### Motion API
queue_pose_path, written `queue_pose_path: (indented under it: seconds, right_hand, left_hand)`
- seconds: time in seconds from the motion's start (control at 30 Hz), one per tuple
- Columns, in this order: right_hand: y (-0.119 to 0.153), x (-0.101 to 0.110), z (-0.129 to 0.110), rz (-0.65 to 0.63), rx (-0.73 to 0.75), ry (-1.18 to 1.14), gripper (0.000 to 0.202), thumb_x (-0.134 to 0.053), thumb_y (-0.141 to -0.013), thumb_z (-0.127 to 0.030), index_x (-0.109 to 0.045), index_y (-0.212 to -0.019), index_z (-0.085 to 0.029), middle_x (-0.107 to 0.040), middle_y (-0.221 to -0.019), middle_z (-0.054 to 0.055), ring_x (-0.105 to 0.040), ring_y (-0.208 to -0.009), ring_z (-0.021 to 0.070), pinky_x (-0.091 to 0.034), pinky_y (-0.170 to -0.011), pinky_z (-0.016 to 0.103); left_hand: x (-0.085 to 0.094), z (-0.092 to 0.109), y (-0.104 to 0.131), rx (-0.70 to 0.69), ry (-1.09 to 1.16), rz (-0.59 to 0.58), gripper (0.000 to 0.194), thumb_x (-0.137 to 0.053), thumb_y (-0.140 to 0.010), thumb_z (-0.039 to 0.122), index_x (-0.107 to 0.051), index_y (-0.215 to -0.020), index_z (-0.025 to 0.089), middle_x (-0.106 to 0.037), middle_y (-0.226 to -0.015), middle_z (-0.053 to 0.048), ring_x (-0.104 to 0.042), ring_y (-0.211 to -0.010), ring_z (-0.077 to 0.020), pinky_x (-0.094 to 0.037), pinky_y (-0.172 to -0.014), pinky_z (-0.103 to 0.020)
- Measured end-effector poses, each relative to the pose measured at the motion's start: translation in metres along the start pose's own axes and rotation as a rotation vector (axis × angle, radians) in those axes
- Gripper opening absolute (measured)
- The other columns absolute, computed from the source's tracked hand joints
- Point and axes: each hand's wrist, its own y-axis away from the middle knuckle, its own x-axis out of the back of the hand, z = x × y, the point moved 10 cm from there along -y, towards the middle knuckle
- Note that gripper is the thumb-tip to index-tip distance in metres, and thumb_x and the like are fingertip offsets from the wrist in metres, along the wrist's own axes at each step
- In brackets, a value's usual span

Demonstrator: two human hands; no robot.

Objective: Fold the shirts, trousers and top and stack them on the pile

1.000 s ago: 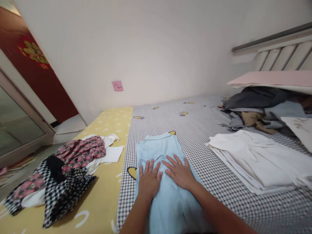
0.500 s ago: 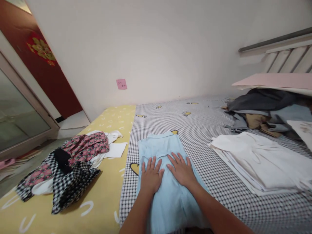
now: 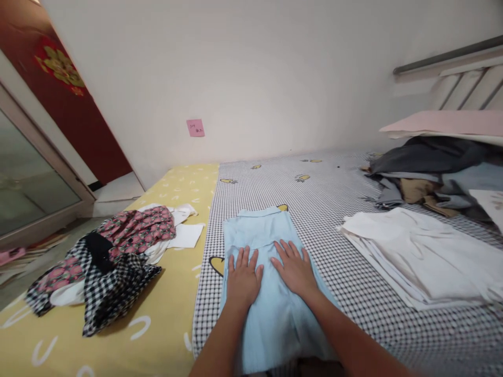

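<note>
A light blue garment, looking like a shirt with its collar at the far end (image 3: 271,330), lies folded lengthwise on the checked bedding. Flat on its left half rests my left hand (image 3: 243,280), fingers stretched away from me. My right hand (image 3: 294,268) presses on the right half, fingers slightly spread. Both palms lie just below a cross fold in the cloth, and neither hand grips it. The garment's near end reaches the bottom of the view between my forearms.
Left, on a yellow sheet (image 3: 165,335), lies a heap of floral and black-and-white checked clothes (image 3: 137,230). Folded white clothes (image 3: 416,251) are stacked to the right. Behind them sits a pile of dark clothes (image 3: 428,157) under a pink board (image 3: 444,123). A wall (image 3: 275,78) closes the back.
Both hands stay flat on the light blue garment, with the fingers shifting only slightly. The camera view has tilted a little, so the surroundings sit somewhat higher.
</note>
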Motion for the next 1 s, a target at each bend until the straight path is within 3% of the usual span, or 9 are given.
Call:
queue_pose_path:
  seconds: [0.27,0.47,0.53,0.63,0.73,0.87,0.93,1.0]
  right_hand:
    - [0.004,0.015,0.009,0.139,0.026,-0.149,0.051,-0.039,-0.099,-0.043,-0.045,-0.147,-0.025,-0.044,-0.155,0.008,-0.035,-0.145,0.0222,-0.020,-0.119,0.052]
    - [0.010,0.021,0.007,0.223,0.155,-0.189,0.062,-0.042,-0.098,-0.051,-0.029,-0.156,-0.032,-0.021,-0.166,0.008,-0.026,-0.150,0.0275,-0.024,-0.116,0.059]
    - [0.011,0.019,0.001,0.178,0.212,-0.143,0.060,-0.040,-0.099,-0.053,-0.029,-0.156,-0.037,-0.019,-0.167,0.005,-0.021,-0.151,0.0295,-0.024,-0.116,0.061]
    - [0.013,0.008,-0.012,0.022,0.306,-0.060,0.049,-0.033,-0.101,-0.052,-0.037,-0.150,-0.047,-0.031,-0.163,-0.004,-0.021,-0.151,0.0304,-0.020,-0.115,0.066]
    - [0.012,0.002,-0.015,-0.041,0.301,-0.027,0.049,-0.027,-0.103,-0.053,-0.037,-0.150,-0.045,-0.038,-0.159,-0.006,-0.023,-0.151,0.0297,-0.017,-0.116,0.066]
    - [0.009,-0.002,-0.014,-0.046,0.240,-0.005,0.057,-0.022,-0.102,-0.057,-0.033,-0.154,-0.036,-0.034,-0.161,-0.002,-0.021,-0.151,0.0295,-0.015,-0.117,0.064]
    - [0.008,-0.004,-0.013,-0.061,0.208,0.004,0.059,-0.021,-0.102,-0.057,-0.033,-0.155,-0.034,-0.032,-0.162,-0.002,-0.020,-0.151,0.0292,-0.014,-0.118,0.063]
    - [0.007,-0.004,-0.011,-0.074,0.180,0.011,0.059,-0.020,-0.102,-0.057,-0.034,-0.155,-0.033,-0.031,-0.162,-0.001,-0.020,-0.151,0.0287,-0.013,-0.119,0.062]
  left_hand:
    - [0.001,0.002,0.000,0.013,-0.017,-0.047,0.055,-0.025,-0.101,0.049,-0.039,-0.151,0.029,-0.032,-0.162,-0.005,-0.026,-0.151,-0.0247,-0.019,-0.124,-0.056]
    - [-0.001,0.002,-0.002,0.030,-0.010,-0.104,0.056,-0.025,-0.101,0.050,-0.037,-0.151,0.029,-0.028,-0.163,-0.005,-0.023,-0.152,-0.0249,-0.018,-0.124,-0.058]
    - [-0.001,0.001,-0.002,0.032,-0.005,-0.109,0.056,-0.024,-0.101,0.050,-0.037,-0.151,0.029,-0.028,-0.163,-0.004,-0.023,-0.152,-0.0245,-0.017,-0.124,-0.058]
    - [-0.003,0.000,-0.003,0.034,-0.003,-0.118,0.056,-0.024,-0.101,0.051,-0.037,-0.151,0.030,-0.028,-0.163,-0.005,-0.023,-0.152,-0.0249,-0.017,-0.124,-0.058]
    - [-0.007,-0.001,0.000,0.033,0.017,-0.122,0.056,-0.027,-0.100,0.050,-0.037,-0.152,0.030,-0.029,-0.163,-0.006,-0.024,-0.152,-0.0261,-0.018,-0.123,-0.058]
    - [0.002,-0.002,-0.003,0.015,0.290,-0.010,0.051,-0.045,-0.096,0.045,-0.051,-0.143,0.029,-0.039,-0.159,-0.008,-0.029,-0.150,-0.0284,-0.012,-0.124,-0.061]
    - [0.017,-0.015,-0.010,0.042,0.508,0.091,0.045,-0.057,-0.089,0.040,-0.061,-0.133,0.029,-0.053,-0.150,-0.007,-0.042,-0.143,-0.0278,-0.021,-0.123,-0.058]
    - [0.037,-0.042,-0.018,0.128,0.635,0.209,0.042,-0.053,-0.090,0.036,-0.062,-0.130,0.027,-0.060,-0.143,-0.008,-0.050,-0.136,-0.0251,-0.034,-0.119,-0.051]
